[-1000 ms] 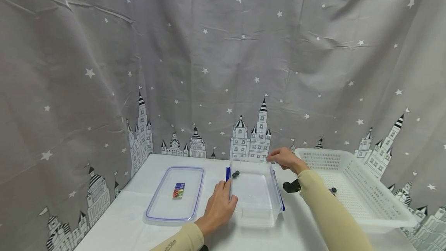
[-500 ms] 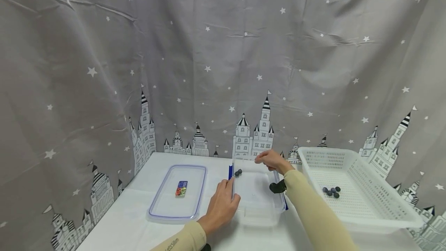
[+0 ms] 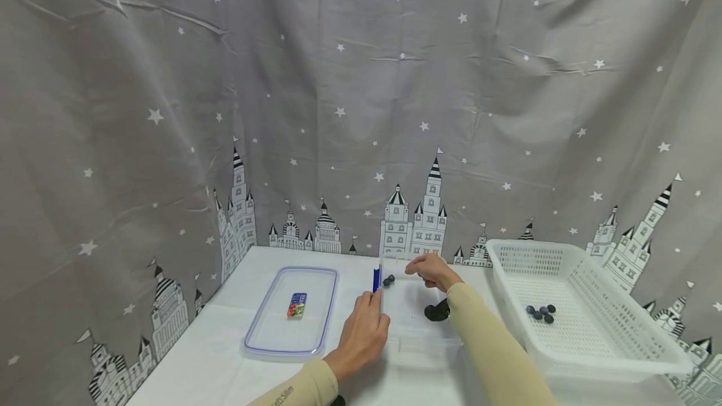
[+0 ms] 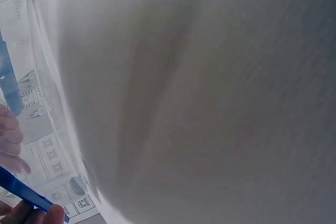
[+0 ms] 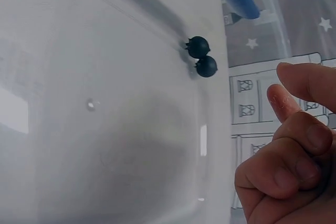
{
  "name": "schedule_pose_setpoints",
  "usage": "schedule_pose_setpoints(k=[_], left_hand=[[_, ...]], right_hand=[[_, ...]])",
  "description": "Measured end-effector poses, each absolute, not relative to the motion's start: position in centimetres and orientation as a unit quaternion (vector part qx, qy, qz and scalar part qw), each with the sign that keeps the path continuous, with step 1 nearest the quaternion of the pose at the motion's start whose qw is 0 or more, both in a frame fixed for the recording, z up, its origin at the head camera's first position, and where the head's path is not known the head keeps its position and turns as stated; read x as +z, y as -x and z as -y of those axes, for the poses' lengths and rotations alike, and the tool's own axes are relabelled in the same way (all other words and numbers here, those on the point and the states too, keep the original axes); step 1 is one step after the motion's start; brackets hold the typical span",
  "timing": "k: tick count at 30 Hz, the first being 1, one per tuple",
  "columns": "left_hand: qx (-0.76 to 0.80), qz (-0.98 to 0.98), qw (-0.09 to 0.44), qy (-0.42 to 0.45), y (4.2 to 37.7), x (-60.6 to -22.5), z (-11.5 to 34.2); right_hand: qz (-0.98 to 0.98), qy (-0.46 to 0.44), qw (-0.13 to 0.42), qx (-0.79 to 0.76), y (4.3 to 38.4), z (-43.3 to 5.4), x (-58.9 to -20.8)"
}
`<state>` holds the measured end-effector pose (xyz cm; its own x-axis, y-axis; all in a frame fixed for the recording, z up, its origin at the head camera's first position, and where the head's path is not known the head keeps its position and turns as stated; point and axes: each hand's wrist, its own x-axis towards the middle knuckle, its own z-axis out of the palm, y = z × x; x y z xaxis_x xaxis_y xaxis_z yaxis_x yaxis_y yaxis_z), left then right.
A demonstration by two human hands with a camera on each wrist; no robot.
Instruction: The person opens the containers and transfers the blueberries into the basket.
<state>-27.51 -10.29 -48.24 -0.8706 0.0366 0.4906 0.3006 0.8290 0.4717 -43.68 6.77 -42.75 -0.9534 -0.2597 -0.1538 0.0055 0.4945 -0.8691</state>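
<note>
A clear plastic container [image 3: 425, 356] with blue latches [image 3: 376, 281] stands on the white table. My left hand [image 3: 361, 331] grips its left wall; in the left wrist view, fingertips [image 4: 52, 214] curl over a blue latch [image 4: 23, 191]. Two blueberries [image 3: 388, 280] lie against each other inside, near the far left corner; the right wrist view shows these blueberries [image 5: 198, 47] closely. My right hand [image 3: 431, 270] hovers above the container's far part. In the right wrist view, its thumb and index finger stand slightly apart, other fingers curled, with nothing visible between them.
To the right stands a white perforated basket [image 3: 609, 368] holding several blueberries [image 3: 541, 312]. A clear lid [image 3: 287, 337] with a blue seal and a printed label [image 3: 296, 306] lies on the left. Behind the table hangs a grey curtain [image 3: 350, 80].
My right hand has moved left from the container's far right corner to above its far middle. The basket's blueberries have come into fuller view. My left hand keeps its grip.
</note>
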Motion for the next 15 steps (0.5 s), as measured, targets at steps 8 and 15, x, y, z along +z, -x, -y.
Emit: schedule_pose_setpoints(k=[8,15], left_hand=[[-0.261,0.931,0.236,0.092,27.0,-47.8,10.1],[-0.261,0.933,0.228,0.09,26.9,-47.9,10.1]], right_hand=[[-0.849,0.052,0.14,-0.506,43.8,-6.2,-43.8],[-0.845,0.049,0.149,-0.511,43.3,-5.7,-44.9]])
